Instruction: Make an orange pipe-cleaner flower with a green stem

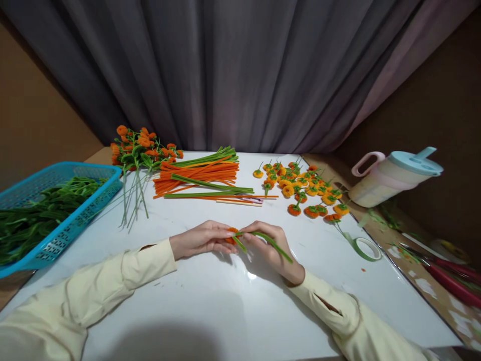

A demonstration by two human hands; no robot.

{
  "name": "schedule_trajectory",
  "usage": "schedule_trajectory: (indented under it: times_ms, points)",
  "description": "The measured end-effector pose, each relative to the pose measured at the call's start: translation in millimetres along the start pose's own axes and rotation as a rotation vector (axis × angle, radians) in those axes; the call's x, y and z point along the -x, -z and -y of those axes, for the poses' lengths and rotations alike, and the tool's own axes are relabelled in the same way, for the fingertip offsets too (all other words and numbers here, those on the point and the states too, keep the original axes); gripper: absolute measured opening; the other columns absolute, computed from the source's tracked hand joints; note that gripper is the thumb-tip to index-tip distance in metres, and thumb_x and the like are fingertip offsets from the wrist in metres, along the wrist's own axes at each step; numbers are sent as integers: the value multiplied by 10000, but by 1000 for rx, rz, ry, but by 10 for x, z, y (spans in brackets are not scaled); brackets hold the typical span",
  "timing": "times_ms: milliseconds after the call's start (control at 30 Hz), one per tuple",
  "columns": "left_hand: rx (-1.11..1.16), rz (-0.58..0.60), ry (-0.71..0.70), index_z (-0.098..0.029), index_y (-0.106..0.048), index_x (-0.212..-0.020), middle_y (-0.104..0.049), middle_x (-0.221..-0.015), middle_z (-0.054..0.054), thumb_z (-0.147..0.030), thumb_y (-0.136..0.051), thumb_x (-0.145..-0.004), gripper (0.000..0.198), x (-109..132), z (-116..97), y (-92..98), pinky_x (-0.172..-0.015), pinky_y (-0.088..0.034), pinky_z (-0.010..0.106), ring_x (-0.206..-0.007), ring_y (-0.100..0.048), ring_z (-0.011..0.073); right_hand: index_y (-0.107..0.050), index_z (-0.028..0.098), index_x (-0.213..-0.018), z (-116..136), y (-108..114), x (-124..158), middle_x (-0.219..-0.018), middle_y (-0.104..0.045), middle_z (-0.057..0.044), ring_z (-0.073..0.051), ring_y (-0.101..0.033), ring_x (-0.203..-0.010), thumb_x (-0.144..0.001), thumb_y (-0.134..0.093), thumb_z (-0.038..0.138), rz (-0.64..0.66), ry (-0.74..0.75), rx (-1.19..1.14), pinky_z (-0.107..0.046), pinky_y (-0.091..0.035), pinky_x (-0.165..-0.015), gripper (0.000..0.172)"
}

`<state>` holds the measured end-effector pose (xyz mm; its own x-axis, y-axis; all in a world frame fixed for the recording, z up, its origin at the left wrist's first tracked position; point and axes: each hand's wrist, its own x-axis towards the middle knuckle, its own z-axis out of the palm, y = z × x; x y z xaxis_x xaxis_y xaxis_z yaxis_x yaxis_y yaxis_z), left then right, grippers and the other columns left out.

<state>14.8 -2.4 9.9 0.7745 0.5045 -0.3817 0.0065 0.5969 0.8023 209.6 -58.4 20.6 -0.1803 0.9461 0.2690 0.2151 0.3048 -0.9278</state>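
Dark curtain (240,75) folds fill the back of my view, above a white worktop (150,306). At my left I see a blue basket (80,215) of green leaves (48,205); far right, a blue-lidded tumbler (387,175). Along the worktop's back lie a bunch of orange flowers (145,143) and, just beside it, a pile of orange and green fuzzy stems (199,175). Yellow and orange flower heads (311,190) are scattered right of that pile. Near the front, my feed shows the left hand (206,236) pinching one orange flower head (232,235) between thumb and fingers, while the right hand (270,245) pinches a green strip (274,244) against it, the long end lying over its fingers. Both hands are raised in front of the stem pile. Near the worktop's right edge rests a roll of green tape (359,253).
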Motion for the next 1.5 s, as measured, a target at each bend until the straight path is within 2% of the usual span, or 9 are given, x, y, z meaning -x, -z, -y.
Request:
schedule_trajectory:
  times_ms: [200, 367, 500, 633, 800, 1000, 1200, 1333, 1500]
  points:
    - [-96, -37, -46, -86, -674, -915, -699, -856, 112, -313, -630, -794, 260, 22, 1, -41, -657, -527, 185, -687, -667, 133, -642, 124, -765, -59, 52, -111, -638, -616, -12, -86, -519, -519, -721, -661, 252, 127, -432, -543, -211, -431, -532, 136]
    - [-18, -104, -68, -121, -642, -961, -693, -865, 99, -323, -654, -774, 276, 16, 9, -48, -662, -543, 215, -702, -671, 147, -610, 124, -889, 45, 350, -33, -701, -648, -33, -91, -551, -524, -738, -665, 384, 183, -538, -395, -208, -454, -502, 306]
    - [73, -146, -57, -130, -644, -883, -688, -873, 81, -273, -715, -715, 233, 7, 15, -30, -719, -546, 239, -750, -670, 159, -620, 129, -804, 189, 767, 232, -662, -634, -16, -94, -545, -521, -725, -661, 435, -15, -441, -42, -223, -463, -531, 318]
    - [79, -145, -47, -138, -650, -909, -686, -894, 77, -239, -701, -729, 213, 11, 29, -2, -700, -536, 229, -761, -664, 158, -630, 145, -824, 248, 1199, 676, -768, -662, -60, -148, -603, -636, -745, -619, 485, -347, -353, 229, -271, -503, -603, 349]
    - [82, -179, -54, -163, -628, -1015, -680, -983, 82, -214, -696, -730, 298, 27, 3, -45, -675, -521, 199, -800, -654, 147, -634, 132, -815, 229, 1653, 1010, -791, -674, -114, -211, -625, -690, -739, -562, 571, -704, -392, 435, -313, -505, -603, 451]
    - [68, -151, -55, -136, -606, -976, -664, -1012, 115, -235, -703, -724, 288, 39, -22, -112, -740, -508, 220, -832, -643, 150, -644, 158, -873, 448, 1676, 450, -881, -689, -105, -229, -647, -762, -808, -509, 502, -211, -301, 589, -298, -502, -623, 375]
    - [96, -23, -149, -183, -576, -961, -652, -965, 85, -221, -660, -758, 223, 28, 13, -70, -785, -487, 291, -895, -628, 187, -508, 151, -1200, 328, 1193, -364, -996, -662, -94, -151, -641, -686, -881, -443, 240, 151, -115, 848, -247, -490, -624, 338]
    - [73, -1, -144, -162, -586, -1075, -640, -996, 111, -231, -661, -751, 339, 17, 13, -60, -794, -480, 305, -872, -620, 185, -625, 120, -986, 64, 809, -807, -913, -667, -96, -153, -622, -766, -834, -481, 117, 302, -16, 1010, -217, -456, -672, 209]
    - [82, 15, -112, -138, -628, -960, -649, -951, 111, -270, -689, -731, 271, 31, -33, -105, -799, -480, 305, -814, -621, 171, -651, 132, -884, -134, 362, -1098, -905, -657, -108, -172, -613, -786, -791, -542, 151, 431, 50, 1126, -214, -433, -647, 145]
